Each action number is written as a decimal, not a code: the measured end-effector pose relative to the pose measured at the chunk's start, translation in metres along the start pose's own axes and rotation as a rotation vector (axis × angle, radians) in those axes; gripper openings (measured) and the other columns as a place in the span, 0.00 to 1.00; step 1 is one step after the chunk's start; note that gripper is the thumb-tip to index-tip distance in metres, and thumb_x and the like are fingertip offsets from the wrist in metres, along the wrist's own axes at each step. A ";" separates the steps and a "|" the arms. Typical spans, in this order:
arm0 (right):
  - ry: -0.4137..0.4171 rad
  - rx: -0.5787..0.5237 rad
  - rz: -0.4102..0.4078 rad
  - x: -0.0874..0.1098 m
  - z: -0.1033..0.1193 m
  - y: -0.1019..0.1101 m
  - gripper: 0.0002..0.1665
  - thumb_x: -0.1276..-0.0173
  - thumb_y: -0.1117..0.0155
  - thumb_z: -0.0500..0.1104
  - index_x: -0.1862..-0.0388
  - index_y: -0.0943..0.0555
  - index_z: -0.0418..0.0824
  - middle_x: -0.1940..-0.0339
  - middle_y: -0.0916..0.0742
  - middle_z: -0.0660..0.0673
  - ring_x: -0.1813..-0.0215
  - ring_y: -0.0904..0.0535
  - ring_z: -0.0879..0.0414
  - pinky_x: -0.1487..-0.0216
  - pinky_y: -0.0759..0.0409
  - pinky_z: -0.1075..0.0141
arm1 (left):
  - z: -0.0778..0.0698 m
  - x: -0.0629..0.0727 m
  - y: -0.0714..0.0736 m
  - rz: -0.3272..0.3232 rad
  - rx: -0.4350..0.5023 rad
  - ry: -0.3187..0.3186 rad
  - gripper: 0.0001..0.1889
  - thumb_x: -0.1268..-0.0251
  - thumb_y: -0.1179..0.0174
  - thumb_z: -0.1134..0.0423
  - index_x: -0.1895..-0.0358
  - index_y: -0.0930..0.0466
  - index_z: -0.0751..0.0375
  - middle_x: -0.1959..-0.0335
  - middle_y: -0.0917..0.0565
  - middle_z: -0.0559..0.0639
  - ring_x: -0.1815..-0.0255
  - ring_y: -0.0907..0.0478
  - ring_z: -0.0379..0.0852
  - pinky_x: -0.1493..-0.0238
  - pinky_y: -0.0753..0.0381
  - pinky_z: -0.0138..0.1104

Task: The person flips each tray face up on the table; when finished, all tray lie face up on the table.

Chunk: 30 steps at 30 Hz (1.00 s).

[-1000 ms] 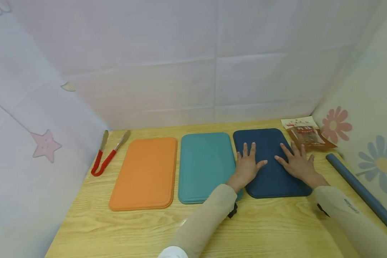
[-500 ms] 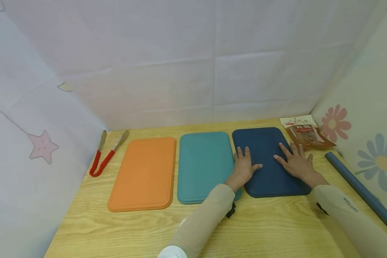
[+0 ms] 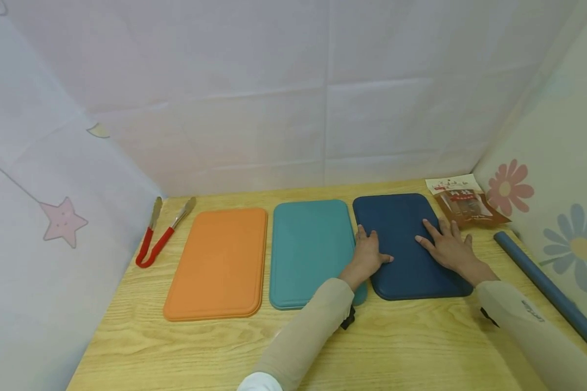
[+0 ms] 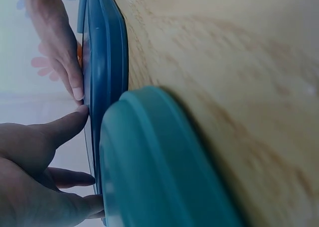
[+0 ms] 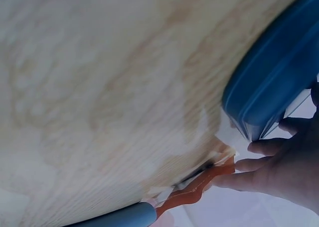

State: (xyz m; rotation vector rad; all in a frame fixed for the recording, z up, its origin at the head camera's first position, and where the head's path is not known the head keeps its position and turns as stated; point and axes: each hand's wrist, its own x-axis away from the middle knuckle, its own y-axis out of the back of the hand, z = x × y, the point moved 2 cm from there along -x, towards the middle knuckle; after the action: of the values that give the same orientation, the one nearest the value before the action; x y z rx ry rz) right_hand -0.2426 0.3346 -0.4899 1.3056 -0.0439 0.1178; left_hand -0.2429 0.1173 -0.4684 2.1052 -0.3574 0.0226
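On the near stretch of the counter (image 3: 372,353), the left wrist crosses the right edge of the teal box (image 3: 308,239); best to keep it raised so it doesn't drag that box along. The left hand (image 3: 367,256) rests at the left edge of the navy box (image 3: 406,279), thumb on top, the fingers somewhat apart. Opposite, the right hand (image 3: 452,251) lies spread over the right edge. The navy box lies flat between them, at the right of the row. Even, light pressure from both sides should keep it from skewing; I would seat the left fingers opposite the right ones. Farther off, the right fingertips come close to the brown packet (image 3: 464,206), so they want care there; contact is hard to tell.

Against a second ago, the left hand has drawn back leftward and nearer, off the middle of the top, and its fingers reach less far forward. The right hand is nearly unchanged, and the navy box shows no clear shift.
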 end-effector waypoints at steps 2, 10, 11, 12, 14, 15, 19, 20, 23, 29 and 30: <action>0.003 -0.007 0.006 -0.001 0.001 0.001 0.47 0.25 0.66 0.69 0.22 0.51 0.38 0.26 0.52 0.22 0.28 0.64 0.23 0.42 0.63 0.22 | 0.001 0.000 0.000 0.000 -0.004 -0.007 0.42 0.44 0.31 0.49 0.29 0.37 0.63 0.24 0.50 0.65 0.24 0.50 0.56 0.35 0.31 0.35; 0.039 -0.023 0.007 -0.002 0.003 0.000 0.45 0.23 0.63 0.64 0.24 0.49 0.32 0.29 0.51 0.17 0.33 0.54 0.17 0.42 0.48 0.24 | 0.003 0.003 0.001 0.016 0.003 -0.022 0.41 0.41 0.33 0.49 0.28 0.38 0.63 0.24 0.52 0.65 0.24 0.51 0.55 0.37 0.29 0.36; 0.044 -0.024 0.006 -0.003 0.004 0.001 0.45 0.23 0.62 0.64 0.24 0.49 0.31 0.29 0.51 0.16 0.34 0.53 0.16 0.43 0.46 0.25 | 0.003 0.004 0.001 0.013 0.000 -0.026 0.41 0.41 0.33 0.49 0.28 0.37 0.63 0.24 0.51 0.65 0.24 0.50 0.55 0.37 0.28 0.36; 0.049 -0.026 0.005 -0.003 0.004 0.001 0.44 0.23 0.62 0.63 0.24 0.48 0.30 0.30 0.50 0.15 0.35 0.52 0.15 0.43 0.45 0.25 | 0.003 0.004 0.002 0.014 -0.007 -0.029 0.40 0.41 0.33 0.49 0.28 0.37 0.63 0.24 0.51 0.65 0.24 0.50 0.55 0.38 0.28 0.35; 0.051 -0.028 0.008 -0.004 0.004 0.002 0.44 0.23 0.61 0.63 0.25 0.48 0.30 0.31 0.50 0.14 0.36 0.51 0.14 0.43 0.44 0.26 | 0.003 0.004 0.002 0.013 -0.020 -0.033 0.40 0.41 0.33 0.48 0.28 0.37 0.62 0.24 0.51 0.65 0.24 0.49 0.55 0.38 0.27 0.34; 0.050 -0.024 0.010 -0.004 0.005 0.003 0.44 0.23 0.61 0.63 0.25 0.48 0.29 0.31 0.49 0.13 0.36 0.51 0.14 0.44 0.43 0.26 | 0.003 0.004 0.003 0.011 -0.026 -0.035 0.40 0.41 0.33 0.48 0.28 0.37 0.62 0.24 0.50 0.65 0.24 0.48 0.55 0.38 0.28 0.34; 0.049 -0.011 0.003 -0.006 0.006 0.007 0.44 0.23 0.57 0.62 0.26 0.45 0.29 0.34 0.43 0.13 0.37 0.48 0.14 0.47 0.40 0.25 | 0.003 0.003 0.003 0.012 -0.039 -0.043 0.40 0.41 0.34 0.47 0.29 0.37 0.62 0.24 0.50 0.65 0.25 0.48 0.55 0.39 0.27 0.34; 0.047 -0.013 0.002 -0.006 0.007 0.008 0.44 0.24 0.56 0.62 0.26 0.44 0.28 0.35 0.42 0.13 0.38 0.47 0.14 0.48 0.39 0.26 | 0.003 0.003 0.003 0.010 -0.038 -0.044 0.40 0.41 0.34 0.48 0.29 0.37 0.62 0.24 0.50 0.65 0.25 0.47 0.55 0.39 0.27 0.34; 0.046 -0.027 -0.004 -0.008 0.008 0.011 0.43 0.24 0.52 0.59 0.28 0.43 0.26 0.38 0.38 0.13 0.40 0.44 0.14 0.50 0.37 0.27 | 0.003 0.002 0.003 0.015 -0.031 -0.042 0.40 0.41 0.34 0.48 0.29 0.37 0.62 0.24 0.50 0.66 0.25 0.47 0.54 0.39 0.27 0.35; 0.057 -0.074 -0.007 -0.012 0.011 0.017 0.42 0.26 0.45 0.53 0.30 0.41 0.21 0.39 0.32 0.15 0.41 0.36 0.19 0.44 0.39 0.29 | 0.003 0.002 0.002 0.025 -0.057 -0.021 0.40 0.40 0.35 0.47 0.28 0.38 0.60 0.24 0.51 0.64 0.25 0.46 0.52 0.42 0.25 0.34; 0.054 -0.087 -0.005 -0.012 0.011 0.019 0.42 0.27 0.43 0.53 0.31 0.41 0.21 0.39 0.32 0.16 0.41 0.35 0.20 0.43 0.39 0.29 | 0.002 0.002 0.002 0.028 -0.070 -0.022 0.40 0.40 0.36 0.46 0.28 0.38 0.59 0.24 0.51 0.64 0.25 0.46 0.52 0.43 0.23 0.34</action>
State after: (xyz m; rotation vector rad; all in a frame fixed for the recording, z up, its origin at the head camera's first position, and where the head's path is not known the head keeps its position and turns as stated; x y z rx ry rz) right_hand -0.2563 0.3279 -0.4702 1.2148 0.0000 0.1451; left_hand -0.2413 0.1144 -0.4677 2.0329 -0.3951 0.0034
